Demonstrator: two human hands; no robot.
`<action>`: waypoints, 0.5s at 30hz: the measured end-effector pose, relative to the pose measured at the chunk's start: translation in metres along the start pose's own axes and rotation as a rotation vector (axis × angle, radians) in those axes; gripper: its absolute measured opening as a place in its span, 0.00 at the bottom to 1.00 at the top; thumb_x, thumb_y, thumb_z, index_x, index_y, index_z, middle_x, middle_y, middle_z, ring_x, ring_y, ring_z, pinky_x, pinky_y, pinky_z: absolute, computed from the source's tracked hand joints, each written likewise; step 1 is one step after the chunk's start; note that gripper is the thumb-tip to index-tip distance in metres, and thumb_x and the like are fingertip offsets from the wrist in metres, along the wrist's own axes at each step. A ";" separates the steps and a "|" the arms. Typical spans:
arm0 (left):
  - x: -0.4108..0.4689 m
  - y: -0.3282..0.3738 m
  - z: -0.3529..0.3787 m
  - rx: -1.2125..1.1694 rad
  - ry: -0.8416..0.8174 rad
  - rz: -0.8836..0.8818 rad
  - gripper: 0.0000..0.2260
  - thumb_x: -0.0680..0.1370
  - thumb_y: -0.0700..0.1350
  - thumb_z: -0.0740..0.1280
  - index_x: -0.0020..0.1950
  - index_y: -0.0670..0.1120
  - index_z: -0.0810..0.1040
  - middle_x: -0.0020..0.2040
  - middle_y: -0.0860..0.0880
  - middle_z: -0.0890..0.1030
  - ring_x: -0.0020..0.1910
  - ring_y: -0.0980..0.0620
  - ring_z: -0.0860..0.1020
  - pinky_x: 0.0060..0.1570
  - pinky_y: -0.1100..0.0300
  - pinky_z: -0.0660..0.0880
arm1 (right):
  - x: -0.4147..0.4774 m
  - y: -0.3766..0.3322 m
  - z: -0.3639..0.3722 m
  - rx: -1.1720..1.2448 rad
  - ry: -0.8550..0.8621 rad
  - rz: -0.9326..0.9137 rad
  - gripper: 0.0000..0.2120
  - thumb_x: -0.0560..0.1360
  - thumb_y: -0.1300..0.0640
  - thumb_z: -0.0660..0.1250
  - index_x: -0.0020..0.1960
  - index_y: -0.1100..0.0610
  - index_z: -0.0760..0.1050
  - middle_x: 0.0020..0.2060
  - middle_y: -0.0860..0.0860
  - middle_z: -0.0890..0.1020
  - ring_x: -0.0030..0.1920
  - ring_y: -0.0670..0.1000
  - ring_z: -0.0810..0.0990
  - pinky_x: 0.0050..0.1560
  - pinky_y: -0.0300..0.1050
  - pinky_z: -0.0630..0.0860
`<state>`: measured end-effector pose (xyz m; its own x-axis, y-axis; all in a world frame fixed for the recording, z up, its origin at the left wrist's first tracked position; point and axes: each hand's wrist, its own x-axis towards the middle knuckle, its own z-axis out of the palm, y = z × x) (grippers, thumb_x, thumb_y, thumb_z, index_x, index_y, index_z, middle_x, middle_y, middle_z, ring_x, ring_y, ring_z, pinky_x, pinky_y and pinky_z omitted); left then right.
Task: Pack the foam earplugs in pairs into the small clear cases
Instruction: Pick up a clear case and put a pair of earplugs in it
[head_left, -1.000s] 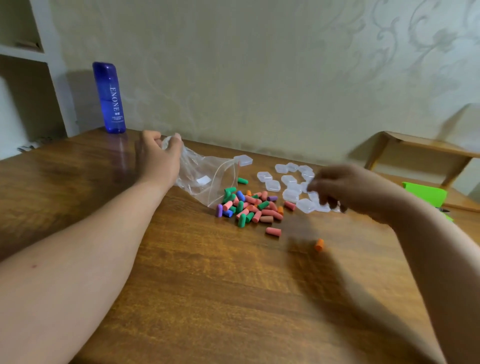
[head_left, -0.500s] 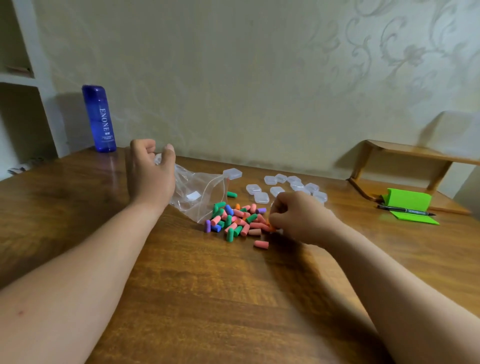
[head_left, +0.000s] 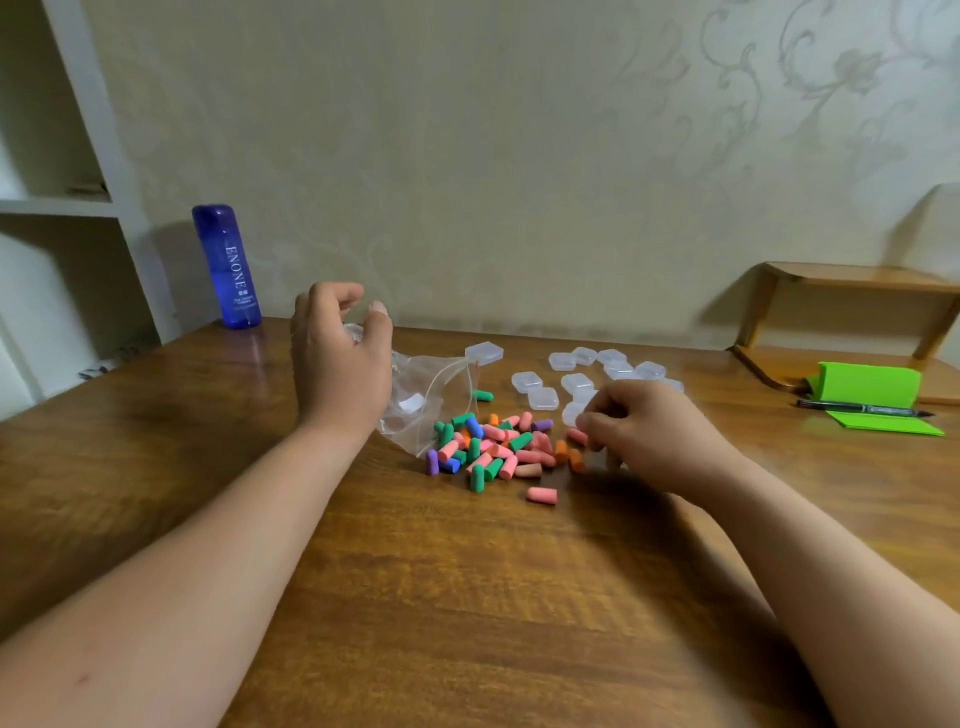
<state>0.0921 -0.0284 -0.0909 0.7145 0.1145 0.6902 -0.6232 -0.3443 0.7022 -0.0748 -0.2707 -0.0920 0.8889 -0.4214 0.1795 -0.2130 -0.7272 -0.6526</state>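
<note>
Head: bag (head_left: 431, 387) beside earplugs (head_left: 493, 447), bottle (head_left: 227, 265) behind

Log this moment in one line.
left grip: holds zip bag | right grip: curled at earplug pile edge, hold unclear | clear cases: behind pile

The right hand (head_left: 649, 436) hides some clear cases (head_left: 543, 397) and anything in its grasp — the left hand (head_left: 337, 364) hides the far end of the bag (head_left: 431, 395).

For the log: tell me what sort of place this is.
Probably a room in a home: patterned wallpaper, a wooden table set against it, and a white shelf to the left.
</note>
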 end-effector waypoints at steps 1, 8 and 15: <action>-0.002 0.008 0.002 -0.013 0.000 0.021 0.11 0.84 0.49 0.66 0.66 0.47 0.76 0.62 0.52 0.76 0.62 0.55 0.75 0.52 0.71 0.70 | 0.001 0.003 -0.004 0.018 0.055 -0.009 0.06 0.82 0.52 0.69 0.48 0.50 0.82 0.40 0.47 0.86 0.38 0.48 0.85 0.37 0.42 0.76; -0.027 0.077 0.021 -0.190 -0.103 0.074 0.04 0.85 0.46 0.64 0.56 0.49 0.78 0.51 0.52 0.80 0.50 0.57 0.79 0.46 0.67 0.74 | 0.012 0.029 -0.013 -0.241 0.188 -0.048 0.13 0.81 0.48 0.69 0.66 0.46 0.80 0.58 0.46 0.80 0.51 0.47 0.80 0.52 0.48 0.81; -0.067 0.094 0.036 -0.237 -0.249 -0.012 0.04 0.86 0.45 0.64 0.56 0.50 0.79 0.48 0.54 0.81 0.49 0.61 0.79 0.44 0.72 0.74 | 0.013 0.018 -0.006 -0.472 0.062 -0.091 0.21 0.80 0.40 0.70 0.70 0.46 0.80 0.66 0.48 0.75 0.59 0.50 0.80 0.58 0.49 0.82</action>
<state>-0.0028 -0.1023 -0.0775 0.7600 -0.1233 0.6382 -0.6497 -0.1148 0.7515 -0.0693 -0.2922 -0.0968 0.8898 -0.3658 0.2728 -0.3090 -0.9229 -0.2296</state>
